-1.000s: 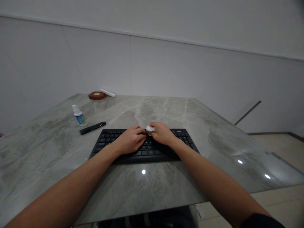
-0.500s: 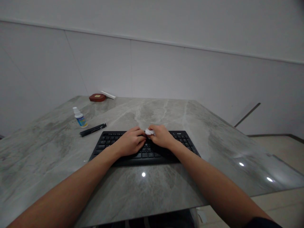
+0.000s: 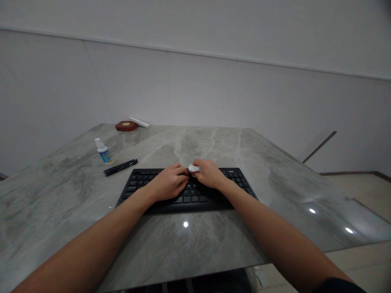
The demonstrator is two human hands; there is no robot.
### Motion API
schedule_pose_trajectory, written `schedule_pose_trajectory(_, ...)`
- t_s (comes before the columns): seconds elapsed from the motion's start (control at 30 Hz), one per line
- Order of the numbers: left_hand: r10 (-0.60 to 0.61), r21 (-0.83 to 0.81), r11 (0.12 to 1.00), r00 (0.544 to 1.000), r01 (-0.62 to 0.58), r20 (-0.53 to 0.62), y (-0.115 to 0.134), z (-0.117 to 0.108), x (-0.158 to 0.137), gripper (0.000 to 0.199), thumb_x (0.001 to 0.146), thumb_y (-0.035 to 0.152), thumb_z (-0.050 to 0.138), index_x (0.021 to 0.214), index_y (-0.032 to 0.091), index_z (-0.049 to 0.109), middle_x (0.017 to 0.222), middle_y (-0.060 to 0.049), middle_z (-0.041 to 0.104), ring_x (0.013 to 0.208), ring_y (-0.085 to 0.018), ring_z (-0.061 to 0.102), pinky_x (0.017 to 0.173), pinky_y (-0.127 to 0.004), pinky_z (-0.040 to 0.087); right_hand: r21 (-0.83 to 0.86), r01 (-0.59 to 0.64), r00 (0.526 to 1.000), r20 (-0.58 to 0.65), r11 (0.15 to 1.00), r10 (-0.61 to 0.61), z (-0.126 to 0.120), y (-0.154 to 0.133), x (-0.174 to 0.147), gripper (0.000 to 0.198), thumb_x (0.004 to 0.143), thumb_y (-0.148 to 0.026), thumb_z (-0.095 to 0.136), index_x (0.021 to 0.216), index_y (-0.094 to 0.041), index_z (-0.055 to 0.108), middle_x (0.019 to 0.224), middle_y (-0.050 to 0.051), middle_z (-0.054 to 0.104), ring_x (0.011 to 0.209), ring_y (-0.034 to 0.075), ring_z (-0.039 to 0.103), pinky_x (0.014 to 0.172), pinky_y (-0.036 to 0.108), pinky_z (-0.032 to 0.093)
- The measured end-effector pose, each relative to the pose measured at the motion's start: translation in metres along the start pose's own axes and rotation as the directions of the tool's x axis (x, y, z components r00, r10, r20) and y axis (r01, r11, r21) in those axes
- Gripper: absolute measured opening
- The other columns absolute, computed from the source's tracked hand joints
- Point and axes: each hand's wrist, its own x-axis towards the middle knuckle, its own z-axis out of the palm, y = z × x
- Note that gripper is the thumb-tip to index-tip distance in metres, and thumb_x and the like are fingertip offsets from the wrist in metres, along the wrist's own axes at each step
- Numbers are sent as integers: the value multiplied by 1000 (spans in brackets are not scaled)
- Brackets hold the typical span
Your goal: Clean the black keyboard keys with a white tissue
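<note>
Hands at a keyboard [image 3: 191, 199], seen from the wearer's head. The keyboard lies flat on the table [image 3: 195, 244], near its front edge, and serves here as the point of reference. The right hand [image 3: 210, 174], over the right-central part of the keyboard, pinches a crumpled white wad [image 3: 194, 168] between thumb and fingers; the wad sits at the keyboard's far edge, close to the middle. The left hand [image 3: 172, 182] rests on the keyboard just left of centre, fingers curled and reaching almost to the wad — whether they grip anything cannot be told. Beyond the keyboard's far left corner, and near it, lies a black stick [image 3: 121, 167], set at a slant; past the stick stands a white-capped bottle [image 3: 104, 152] with a blue label. Farther behind the keyboard, also to its left — a brown box [image 3: 126, 126] with a white strip [image 3: 139, 122] beside it.
</note>
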Motion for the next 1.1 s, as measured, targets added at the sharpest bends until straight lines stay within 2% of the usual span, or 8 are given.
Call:
schedule_pose_trajectory(0.1,2,-1,1000,1000,-2,5,0,0,0,22,92,15,48,91,14,71,95,-9,65,90,-21,58,83,-36,52,-9,21,999,46,1000,-21,-4,3,1,12,82,-20,58,88,-17,68,81,5,71,75,18,62,66,25,37)
schedule_pose_trajectory(0.33,13,-18,1000,1000,-13,7,1,-1,2,24,93,15,46,95,14,70,96,-9,67,92,-21,59,85,-37,52,-55,-25,1000,16,998,26,-3,2,0,14,84,-21,56,91,-17,68,84,7,72,78,19,63,68,27,38)
schedule_pose_trajectory(0.47,7,-27,1000,1000,-7,18,1,-1,2,25,93,15,46,92,14,70,95,-9,67,92,-21,58,86,-38,52,-16,28,998,63,999,-27,-3,1,-1,14,83,-19,57,92,-17,68,85,6,72,78,18,63,69,26,39)
schedule_pose_trajectory(0.63,-8,-46,999,1000,9,23,1,0,1,23,93,15,48,99,14,70,97,-9,67,94,-21,58,87,-38,52,-91,-27,999,31,995,30,-6,6,0,16,85,-24,57,94,-17,68,85,8,72,78,20,63,69,27,38)
schedule_pose_trajectory(0.8,-46,-1,999,999,46,27,3,0,0,23,94,20,50,107,16,69,108,-10,62,102,-23,55,93,-40,50,-56,3,999,50,998,0,-8,7,0,15,84,-22,58,92,-17,69,85,7,72,79,19,64,68,26,38)
schedule_pose_trajectory(1.0,-96,38,995,995,95,32,4,-1,-1,27,93,26,54,115,17,67,120,-13,54,114,-27,48,100,-47,46,-80,-120,993,-18,990,119,-14,12,2,13,83,-23,58,87,-17,68,84,8,72,78,19,63,67,26,37)
schedule_pose_trajectory(1.1,-88,28,996,996,87,29,4,-1,-1,26,93,26,53,115,18,67,120,-13,55,115,-28,48,100,-49,46,-80,-131,991,12,988,132,-13,10,3,12,83,-25,58,82,-17,68,81,7,72,75,19,62,65,26,36)
